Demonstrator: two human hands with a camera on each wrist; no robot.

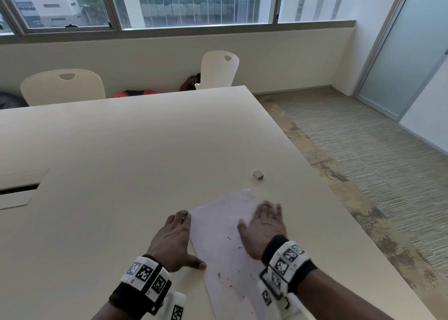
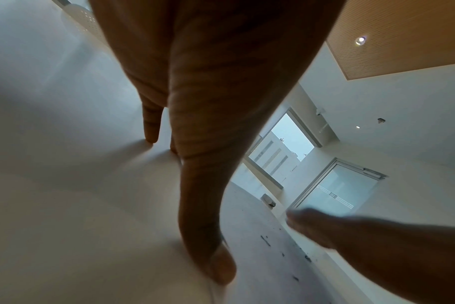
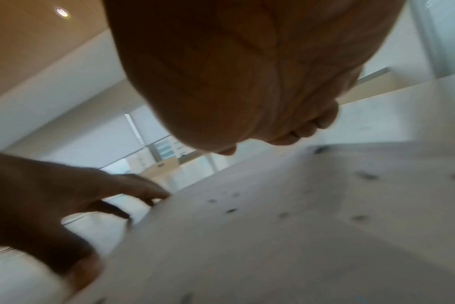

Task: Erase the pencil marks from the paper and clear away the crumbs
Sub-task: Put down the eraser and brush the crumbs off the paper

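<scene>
Left hand (image 1: pixel 173 241) presses flat beside the paper (image 1: pixel 218 225); right hand (image 1: pixel 263 230) lies flat on it, crumbs (image 1: pixel 229 238) beside its thumb; neither holds anything.

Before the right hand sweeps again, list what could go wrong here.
1. The white sheet of paper lies near the beige table's right edge; a hard sweep by the right hand may scatter the dark eraser crumbs onto the carpet.
2. The left hand only touches the sheet's left edge, so it could slide or crease.
3. Crumbs near the wrist may be missed.
</scene>
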